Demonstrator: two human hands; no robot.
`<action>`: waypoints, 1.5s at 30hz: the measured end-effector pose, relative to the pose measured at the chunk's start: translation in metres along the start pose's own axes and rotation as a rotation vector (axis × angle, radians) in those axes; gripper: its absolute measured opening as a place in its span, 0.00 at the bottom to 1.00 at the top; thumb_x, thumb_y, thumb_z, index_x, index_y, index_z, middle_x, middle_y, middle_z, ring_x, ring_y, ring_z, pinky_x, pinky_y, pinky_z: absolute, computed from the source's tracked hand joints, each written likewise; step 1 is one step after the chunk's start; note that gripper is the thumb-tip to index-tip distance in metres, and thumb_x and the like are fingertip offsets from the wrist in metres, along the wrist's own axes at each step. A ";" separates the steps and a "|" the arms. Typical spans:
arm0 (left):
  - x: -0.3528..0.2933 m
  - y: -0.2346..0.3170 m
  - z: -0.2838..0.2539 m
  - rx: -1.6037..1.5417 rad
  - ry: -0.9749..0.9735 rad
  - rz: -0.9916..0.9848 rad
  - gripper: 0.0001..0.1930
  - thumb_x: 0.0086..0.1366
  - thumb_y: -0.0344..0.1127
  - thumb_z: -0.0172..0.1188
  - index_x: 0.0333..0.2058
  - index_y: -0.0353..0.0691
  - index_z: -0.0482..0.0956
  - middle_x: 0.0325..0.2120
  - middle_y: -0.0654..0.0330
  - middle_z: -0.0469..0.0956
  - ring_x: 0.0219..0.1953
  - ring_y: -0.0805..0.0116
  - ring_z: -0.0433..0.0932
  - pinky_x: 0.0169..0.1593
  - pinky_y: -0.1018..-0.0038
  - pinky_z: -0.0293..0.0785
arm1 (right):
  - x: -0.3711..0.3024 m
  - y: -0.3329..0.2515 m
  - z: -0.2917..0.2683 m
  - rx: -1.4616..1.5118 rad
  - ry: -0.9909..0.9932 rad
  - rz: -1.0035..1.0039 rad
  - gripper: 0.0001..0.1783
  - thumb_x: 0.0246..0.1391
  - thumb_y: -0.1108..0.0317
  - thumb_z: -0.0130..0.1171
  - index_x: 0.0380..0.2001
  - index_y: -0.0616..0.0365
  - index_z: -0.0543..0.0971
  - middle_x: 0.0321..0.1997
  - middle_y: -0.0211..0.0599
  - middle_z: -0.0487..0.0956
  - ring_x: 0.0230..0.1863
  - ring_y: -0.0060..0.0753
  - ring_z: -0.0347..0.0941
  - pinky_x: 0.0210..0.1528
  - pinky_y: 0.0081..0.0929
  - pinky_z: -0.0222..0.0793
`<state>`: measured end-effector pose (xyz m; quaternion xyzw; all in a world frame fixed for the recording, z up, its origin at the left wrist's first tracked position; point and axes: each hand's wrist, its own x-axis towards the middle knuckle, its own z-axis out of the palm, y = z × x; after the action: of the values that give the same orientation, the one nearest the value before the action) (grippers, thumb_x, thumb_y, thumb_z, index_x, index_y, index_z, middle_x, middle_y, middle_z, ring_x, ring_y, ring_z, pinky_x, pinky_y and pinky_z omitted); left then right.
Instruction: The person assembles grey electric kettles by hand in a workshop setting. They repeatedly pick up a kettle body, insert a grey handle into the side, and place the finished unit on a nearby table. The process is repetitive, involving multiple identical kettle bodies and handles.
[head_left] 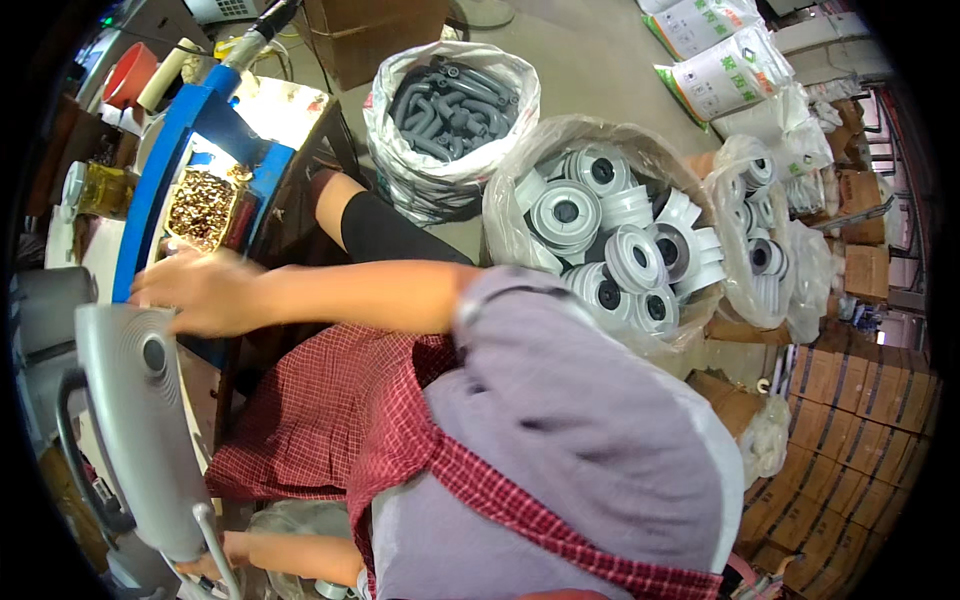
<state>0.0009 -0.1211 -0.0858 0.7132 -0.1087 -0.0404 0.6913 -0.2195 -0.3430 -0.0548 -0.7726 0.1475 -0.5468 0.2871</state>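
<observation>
Head view: right hand (205,292) blurred near brass-coloured pieces (203,208), left hand (215,560) by grey casing (140,430); both grips unclear.

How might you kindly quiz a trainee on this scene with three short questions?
1. Multiple choice: What does the open white sack hold? a) red cloth b) bent grey pipe pieces c) yellow bottles
2. True or false: The frame beside the small brassy pieces is red.
3. Which hand is nearer the brassy pieces: the left hand or the right hand?

Key: 1. b; 2. False, it is blue; 3. The right hand.
</observation>
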 end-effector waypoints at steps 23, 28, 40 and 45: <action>-0.062 0.031 -0.074 -0.313 -0.014 -0.245 0.22 0.67 0.50 0.51 0.39 0.32 0.78 0.33 0.56 0.80 0.33 0.68 0.79 0.37 0.74 0.76 | -0.115 -0.053 -0.266 -0.034 -0.016 0.876 0.40 0.39 0.47 0.65 0.51 0.65 0.72 0.46 0.39 0.73 0.47 0.32 0.69 0.51 0.29 0.62; -0.068 0.040 -0.074 -0.439 -0.061 -0.252 0.22 0.67 0.51 0.51 0.40 0.33 0.77 0.34 0.55 0.79 0.34 0.67 0.79 0.37 0.74 0.76 | -0.016 -0.064 -0.131 0.074 -0.182 0.015 0.42 0.33 0.55 0.73 0.53 0.66 0.74 0.41 0.42 0.69 0.36 0.35 0.67 0.39 0.28 0.65; -0.075 0.080 -0.146 -0.492 0.098 -0.120 0.22 0.67 0.51 0.50 0.43 0.34 0.76 0.37 0.55 0.79 0.35 0.66 0.80 0.38 0.73 0.77 | 0.049 -0.125 -0.027 0.562 -0.485 -0.533 0.37 0.24 0.61 0.80 0.42 0.64 0.78 0.37 0.40 0.65 0.31 0.35 0.64 0.32 0.33 0.63; -0.075 0.094 -0.172 -0.494 0.313 -0.026 0.23 0.67 0.51 0.49 0.44 0.35 0.76 0.37 0.54 0.79 0.36 0.65 0.80 0.38 0.73 0.77 | 0.060 -0.130 0.015 0.571 -0.483 -0.560 0.38 0.21 0.54 0.79 0.41 0.61 0.79 0.37 0.42 0.66 0.31 0.37 0.63 0.34 0.31 0.61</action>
<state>-0.0454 0.0603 0.0075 0.5223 0.0216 0.0360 0.8517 -0.1952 -0.2685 0.0663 -0.7779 -0.2943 -0.4262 0.3559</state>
